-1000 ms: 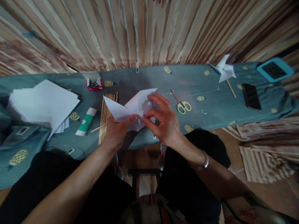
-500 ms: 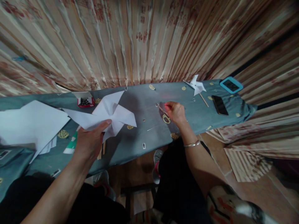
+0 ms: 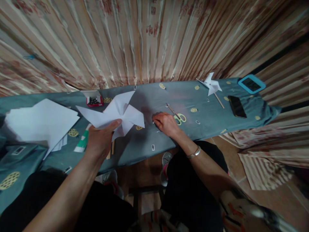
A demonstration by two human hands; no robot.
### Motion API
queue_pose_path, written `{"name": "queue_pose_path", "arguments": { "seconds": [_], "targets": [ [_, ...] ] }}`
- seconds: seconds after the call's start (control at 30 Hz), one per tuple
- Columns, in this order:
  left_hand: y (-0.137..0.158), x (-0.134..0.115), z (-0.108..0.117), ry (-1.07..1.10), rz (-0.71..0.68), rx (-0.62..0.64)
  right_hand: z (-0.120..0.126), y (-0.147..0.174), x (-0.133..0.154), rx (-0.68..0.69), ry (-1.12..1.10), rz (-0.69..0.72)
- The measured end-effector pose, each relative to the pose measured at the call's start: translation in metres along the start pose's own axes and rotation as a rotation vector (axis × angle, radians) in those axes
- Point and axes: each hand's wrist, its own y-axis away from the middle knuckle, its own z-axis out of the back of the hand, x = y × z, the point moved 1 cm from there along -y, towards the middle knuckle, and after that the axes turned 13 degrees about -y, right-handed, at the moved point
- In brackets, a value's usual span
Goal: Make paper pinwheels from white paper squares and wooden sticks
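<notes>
My left hand (image 3: 100, 138) is closed on a white paper pinwheel (image 3: 123, 119), thumb on top near its folded middle and the other fingers out of sight underneath. My right hand (image 3: 166, 124) is low over the cloth, thumb and fingers pinched together. A tiny shiny bit shows at its fingertips, too small to name. Just beyond that hand lie scissors (image 3: 179, 118) with pale yellow-green handles. Under the left hand and pinwheel, a green and white tube (image 3: 82, 141) and some wooden sticks (image 3: 112, 148) partly show.
A blue-grey cloth (image 3: 135, 154) covers the long table. Stacked white paper (image 3: 41, 119) lies left, near an open red box (image 3: 95, 100) of small dark shiny pieces. To the right are another pinwheel (image 3: 211, 85) on a stick, a black phone (image 3: 237, 106) and a blue-framed device (image 3: 251, 84). Curtains hang behind.
My right hand has moved left and down from over the scissors to a small speck on the cloth. The scissors now show fully. My left hand still holds the pinwheel; the view has shifted slightly.
</notes>
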Motion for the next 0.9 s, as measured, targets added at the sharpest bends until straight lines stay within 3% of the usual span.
{"name": "queue_pose_path", "arguments": {
  "seconds": [0.1,0.4,0.63,0.9],
  "targets": [
    [0.002,0.001,-0.001,0.034,-0.065,-0.048,0.0,0.003,-0.002,-0.016,-0.023,0.013],
    [0.006,-0.004,0.001,0.084,-0.086,0.018,0.002,0.012,-0.003,-0.092,-0.104,0.053],
    [0.007,-0.005,-0.002,0.084,-0.081,-0.007,-0.005,0.008,0.005,-0.018,0.067,0.065],
    [0.002,0.0,0.0,0.091,-0.109,-0.023,-0.004,0.015,0.0,0.021,-0.127,0.089]
  ]
}}
